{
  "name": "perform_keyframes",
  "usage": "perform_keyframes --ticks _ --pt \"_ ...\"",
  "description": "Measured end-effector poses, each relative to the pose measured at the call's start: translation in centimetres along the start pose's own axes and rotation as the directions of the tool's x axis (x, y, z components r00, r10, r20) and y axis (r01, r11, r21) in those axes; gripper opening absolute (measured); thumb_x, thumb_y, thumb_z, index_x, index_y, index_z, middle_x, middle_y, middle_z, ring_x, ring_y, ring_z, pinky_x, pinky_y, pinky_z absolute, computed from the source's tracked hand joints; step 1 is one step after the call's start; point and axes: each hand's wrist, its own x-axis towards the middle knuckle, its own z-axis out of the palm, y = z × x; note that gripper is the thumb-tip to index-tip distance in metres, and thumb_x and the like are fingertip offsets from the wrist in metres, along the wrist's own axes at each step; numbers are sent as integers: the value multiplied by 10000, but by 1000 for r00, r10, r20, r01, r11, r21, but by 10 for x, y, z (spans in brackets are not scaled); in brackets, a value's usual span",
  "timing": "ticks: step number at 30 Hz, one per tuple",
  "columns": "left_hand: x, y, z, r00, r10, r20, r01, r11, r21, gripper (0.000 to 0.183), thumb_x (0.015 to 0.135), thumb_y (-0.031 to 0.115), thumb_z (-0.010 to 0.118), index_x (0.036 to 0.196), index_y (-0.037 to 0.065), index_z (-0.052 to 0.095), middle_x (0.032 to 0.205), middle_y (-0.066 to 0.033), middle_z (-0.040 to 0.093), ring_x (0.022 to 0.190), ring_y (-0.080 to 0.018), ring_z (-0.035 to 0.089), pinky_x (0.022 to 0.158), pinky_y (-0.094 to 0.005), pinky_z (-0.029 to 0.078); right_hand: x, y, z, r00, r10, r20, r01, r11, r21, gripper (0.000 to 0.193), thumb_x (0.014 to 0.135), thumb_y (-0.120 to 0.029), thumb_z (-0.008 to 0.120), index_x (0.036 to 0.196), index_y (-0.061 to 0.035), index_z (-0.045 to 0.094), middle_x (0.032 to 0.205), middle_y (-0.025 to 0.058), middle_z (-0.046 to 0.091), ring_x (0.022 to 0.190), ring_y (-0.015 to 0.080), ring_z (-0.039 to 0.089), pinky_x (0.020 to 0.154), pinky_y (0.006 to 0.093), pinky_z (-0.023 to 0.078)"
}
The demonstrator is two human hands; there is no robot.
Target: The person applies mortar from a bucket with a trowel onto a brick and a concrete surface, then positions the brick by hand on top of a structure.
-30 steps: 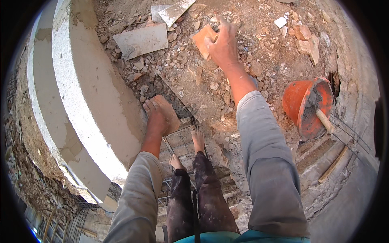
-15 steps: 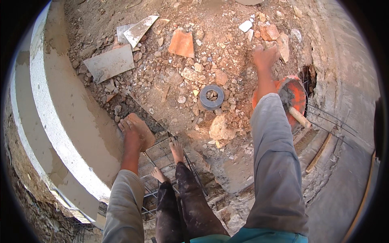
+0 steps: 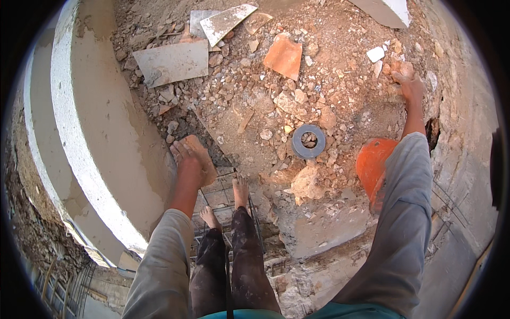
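Observation:
My left hand (image 3: 187, 164) grips a reddish-brown, flat brick piece (image 3: 201, 159) beside the mortar-smeared wall; its fingers lie over the brick's edge and the thumb side is hidden. At the far right, my right arm reaches out over the rubble. The fingers of my right hand (image 3: 411, 87) close round a rough brownish stone (image 3: 401, 72). Under my right forearm lies an orange bucket (image 3: 372, 162), partly covered by the sleeve.
A curved wall (image 3: 101, 127) runs along the left. Near my bare feet (image 3: 240, 192) lies a steel rebar cage (image 3: 215, 189). A dark grey ring (image 3: 308, 141), a grey tile (image 3: 172, 63) and an orange shard (image 3: 285, 56) rest on the rubble.
The view has shifted, so the ground things sit further right. My right hand has moved from beside the stones to closing on one. My left hand stays on the brick piece.

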Motion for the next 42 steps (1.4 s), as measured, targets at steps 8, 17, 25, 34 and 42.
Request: perform_keyframes --ticks 8,17,25,34,42 --pt "21 5 45 924 148 -353 -23 942 336 700 757 78 621 1321 -249 367 1396 -479 309 1308 -611 347 1125 -495 340 63 64 30 990 122 71 -136 960 245 824 710 -611 718 1142 89 661 1206 287 634 1135 370 613 929 440 466" --pt "15 -11 46 947 95 -306 -11 964 265 926 712 320 808 1349 -201 383 1418 -456 303 1310 -603 347 1118 -471 355 -276 -168 -66 978 -181 103 -148 -254 956 508 873 -164 696 1260 99 500 1135 151 606 978 185 633 734 301 543" --pt "7 -12 16 985 98 -145 -94 995 35 904 749 251 781 1419 -141 318 1469 -420 251 1368 -577 274 1130 -467 344 -534 -307 22 468 -130 874 -867 -261 425 682 705 -204 866 1175 124 497 1108 211 620 926 204 652 813 315 542" --pt "11 -16 17 984 134 -114 -144 986 -85 928 753 257 749 1458 -112 273 1530 -394 129 1424 -557 134 1157 -464 305 -544 -342 78 705 -69 705 -703 -190 685 771 720 -305 860 1254 126 507 1140 235 620 1023 276 628 871 370 514" --pt "5 -10 4 968 226 -110 -242 957 -159 893 701 310 812 1486 195 403 1480 -443 192 1376 -593 230 1162 -473 278 -559 -362 126 774 64 630 -606 -210 767 541 803 -283 776 1154 74 574 1052 200 623 953 290 623 872 403 499"
